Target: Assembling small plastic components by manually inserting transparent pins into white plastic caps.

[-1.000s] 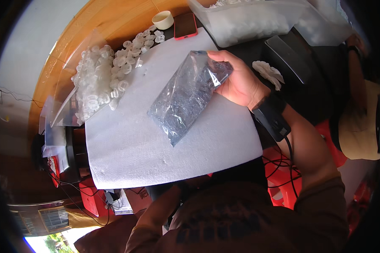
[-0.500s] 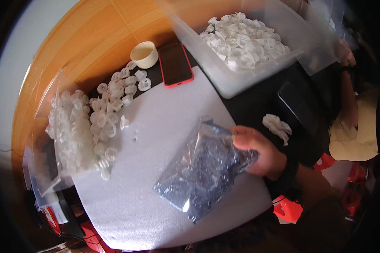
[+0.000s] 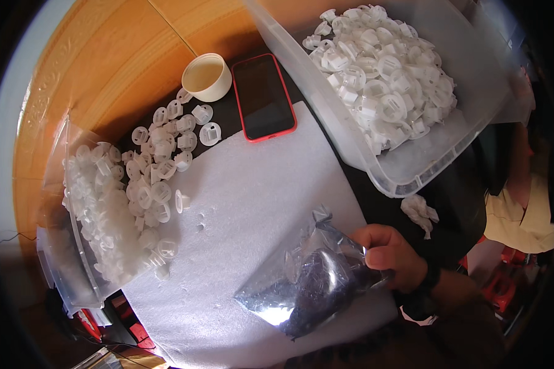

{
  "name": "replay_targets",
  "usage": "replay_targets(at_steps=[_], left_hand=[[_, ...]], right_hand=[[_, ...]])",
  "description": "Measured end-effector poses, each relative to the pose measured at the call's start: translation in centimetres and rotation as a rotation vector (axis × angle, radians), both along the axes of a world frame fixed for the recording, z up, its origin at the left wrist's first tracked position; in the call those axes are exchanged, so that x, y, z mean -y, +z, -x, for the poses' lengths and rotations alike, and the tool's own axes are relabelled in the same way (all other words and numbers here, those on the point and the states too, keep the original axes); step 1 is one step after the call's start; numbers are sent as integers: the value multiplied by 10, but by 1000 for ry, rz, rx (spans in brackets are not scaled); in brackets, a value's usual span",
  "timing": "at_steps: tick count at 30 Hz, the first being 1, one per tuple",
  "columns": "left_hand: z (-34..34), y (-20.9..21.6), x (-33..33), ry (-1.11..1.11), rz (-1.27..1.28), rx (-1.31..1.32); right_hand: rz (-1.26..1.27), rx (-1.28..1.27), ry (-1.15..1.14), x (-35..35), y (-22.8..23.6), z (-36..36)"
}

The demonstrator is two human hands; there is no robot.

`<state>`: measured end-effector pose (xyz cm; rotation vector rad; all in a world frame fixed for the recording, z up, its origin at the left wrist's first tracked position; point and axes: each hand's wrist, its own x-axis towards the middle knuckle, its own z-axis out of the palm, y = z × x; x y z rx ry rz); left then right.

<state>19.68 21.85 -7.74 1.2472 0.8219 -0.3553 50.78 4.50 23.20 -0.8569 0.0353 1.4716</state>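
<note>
Right hand [image 3: 391, 255]: fingers curled shut, pinching the upper edge of a crinkled, glossy clear plastic bag [image 3: 308, 283]. Bag holds a dark mass of small bits; it lies slanted on the near part of a white foam sheet [image 3: 252, 197], soft and faintly dimpled, spread over the tabletop [image 3: 111, 55] of varnished orange wood. Dark band at the right wrist. Left hand not in view.

Left of sheet: loose heap of white moulded plastic caps [image 3: 148, 184], round and flanged, spilling from a clear bin on its side [image 3: 61, 221]. Upper right: large translucent tub [image 3: 412, 166], rounded corners, full of the same caps. Above sheet: red-cased phone [image 3: 263, 95], screen dark; just left of it a small cream round cup [image 3: 207, 77]. Crumpled white scrap [image 3: 420, 211] near the tub.
</note>
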Motion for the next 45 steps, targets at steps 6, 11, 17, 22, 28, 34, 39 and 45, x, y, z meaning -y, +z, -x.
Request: replay_targets(at_steps=[6,11,17,22,28,34,39,45], left_hand=[[-11,14,-16,9,-130,76],[-26,14,-1,29,-200,151],[-3,37,13,125,-323,176],[31,77,15,272,-494,185],[74,122,25,420,-663,178],[128,164,54,642,-816,143],[142,215,80,1111,-515,148],[143,254,99,1133,-727,0]], right_hand=[[-45,-14,-24,1,-9,2],[-163,49,-72,-4,-14,5],[-298,58,-121,-1,-13,8],[-307,3,-110,-6,-10,10],[-368,75,-162,-9,-21,12],[-400,86,-144,-12,-15,16],[-327,179,-133,-9,-24,12],[-260,203,-134,-5,-23,13]])
